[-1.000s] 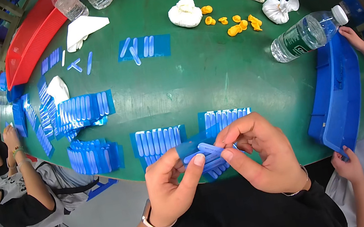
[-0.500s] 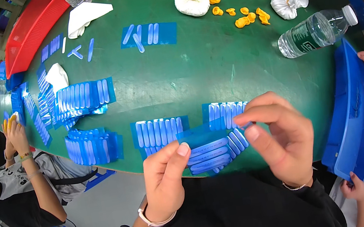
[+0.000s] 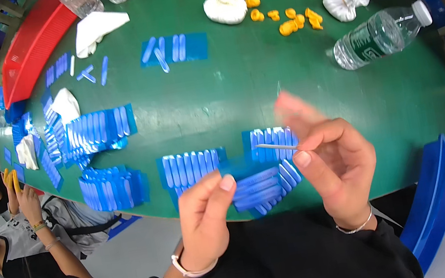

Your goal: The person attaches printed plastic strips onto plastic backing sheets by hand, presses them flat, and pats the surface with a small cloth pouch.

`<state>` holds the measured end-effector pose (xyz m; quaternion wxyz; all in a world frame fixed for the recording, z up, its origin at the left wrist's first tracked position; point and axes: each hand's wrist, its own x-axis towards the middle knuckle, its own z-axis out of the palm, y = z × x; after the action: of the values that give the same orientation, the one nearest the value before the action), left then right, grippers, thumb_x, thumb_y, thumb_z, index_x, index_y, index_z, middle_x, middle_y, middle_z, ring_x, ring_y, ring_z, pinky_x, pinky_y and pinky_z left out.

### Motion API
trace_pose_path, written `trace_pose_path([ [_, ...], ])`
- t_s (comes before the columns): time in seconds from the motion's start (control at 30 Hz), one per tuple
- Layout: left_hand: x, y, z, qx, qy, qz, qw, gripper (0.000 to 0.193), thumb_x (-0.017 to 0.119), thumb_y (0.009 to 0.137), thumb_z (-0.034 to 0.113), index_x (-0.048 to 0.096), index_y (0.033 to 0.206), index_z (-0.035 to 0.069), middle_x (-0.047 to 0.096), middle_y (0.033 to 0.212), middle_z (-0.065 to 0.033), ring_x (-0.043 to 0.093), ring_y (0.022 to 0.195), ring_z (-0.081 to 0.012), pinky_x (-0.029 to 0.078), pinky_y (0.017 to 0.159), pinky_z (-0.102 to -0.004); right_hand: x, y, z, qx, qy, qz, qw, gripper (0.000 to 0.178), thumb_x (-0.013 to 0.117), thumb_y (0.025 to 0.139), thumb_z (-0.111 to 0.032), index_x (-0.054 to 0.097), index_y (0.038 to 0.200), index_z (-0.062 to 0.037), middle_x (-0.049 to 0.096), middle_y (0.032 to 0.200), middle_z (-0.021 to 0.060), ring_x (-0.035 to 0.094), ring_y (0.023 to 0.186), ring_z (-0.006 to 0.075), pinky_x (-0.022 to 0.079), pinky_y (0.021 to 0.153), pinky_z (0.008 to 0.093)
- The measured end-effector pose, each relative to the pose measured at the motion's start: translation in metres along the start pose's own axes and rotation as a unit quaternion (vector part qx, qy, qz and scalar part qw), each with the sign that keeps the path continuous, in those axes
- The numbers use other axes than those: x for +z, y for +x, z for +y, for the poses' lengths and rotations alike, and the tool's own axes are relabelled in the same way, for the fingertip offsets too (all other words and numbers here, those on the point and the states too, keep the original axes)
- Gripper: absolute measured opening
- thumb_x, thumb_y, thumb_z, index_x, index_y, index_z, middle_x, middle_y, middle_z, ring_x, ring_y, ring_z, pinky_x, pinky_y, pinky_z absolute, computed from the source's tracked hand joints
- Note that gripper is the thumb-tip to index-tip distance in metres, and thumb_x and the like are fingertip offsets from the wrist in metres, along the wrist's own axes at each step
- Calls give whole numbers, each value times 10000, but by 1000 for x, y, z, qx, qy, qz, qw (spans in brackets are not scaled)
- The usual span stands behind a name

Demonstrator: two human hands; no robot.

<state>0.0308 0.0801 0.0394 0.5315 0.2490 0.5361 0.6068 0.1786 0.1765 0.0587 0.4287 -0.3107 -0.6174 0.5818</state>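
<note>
My left hand [image 3: 207,215] pinches the edge of a blue film sheet [image 3: 256,187] between thumb and fingers. Several long, rounded blue strips lie side by side on that sheet. Just above its right side, my right hand [image 3: 340,169] grips a thin, pale strip [image 3: 277,146] between thumb and a finger, seen edge-on and apart from the sheet. Another finger of this hand is raised and blurred. Beyond my hands lie a film sheet with upright strips [image 3: 189,168] and a similar one [image 3: 270,138], partly hidden by the right hand.
Stacked strip sheets [image 3: 110,190] stand at left. A red bin [image 3: 34,50], white cloth [image 3: 98,27] and film with loose strips [image 3: 195,46] lie farther back. Yellow finger cots [image 3: 289,26] and a water bottle [image 3: 376,38] are at right. One person holds a blue tray [image 3: 429,193]; another sits left.
My right hand has drawn back from the sheet, and a pale strip now shows in its pinch. The blue tray at right has moved lower. The view has shifted slightly.
</note>
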Motion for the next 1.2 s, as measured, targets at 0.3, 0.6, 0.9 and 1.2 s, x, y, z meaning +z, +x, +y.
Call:
trace_pose_path([
  [0.3,-3,14,-19,58,34,8,998,177,541,879,66,586,1008,-46,525,930,-51,460,820,-80,373,722,-194,10,-6,14,-18,100,129,987,130,667,707,44,619,822,4,536,904,124,504,792,161,425,728,283],
  [0.6,-3,9,-27,38,-23,38,998,189,516,899,86,563,1018,-53,503,926,-25,431,763,-54,358,674,-176,20,-16,14,33,15,104,994,224,662,720,55,574,923,19,618,767,77,559,694,120,411,693,240],
  [0.9,0,2,-20,-7,-73,40,997,236,506,891,64,529,1075,-81,563,964,-82,531,829,-103,431,743,-243,15,-17,37,-31,-131,113,984,352,694,674,61,492,951,-17,564,781,41,545,724,102,409,713,237],
  [1.2,-6,3,-21,20,-59,16,998,157,598,821,-7,581,962,-74,554,916,-52,502,736,-62,403,654,-193,13,-12,28,24,-108,66,992,319,691,656,57,502,893,-42,567,755,35,481,771,128,396,716,255],
])
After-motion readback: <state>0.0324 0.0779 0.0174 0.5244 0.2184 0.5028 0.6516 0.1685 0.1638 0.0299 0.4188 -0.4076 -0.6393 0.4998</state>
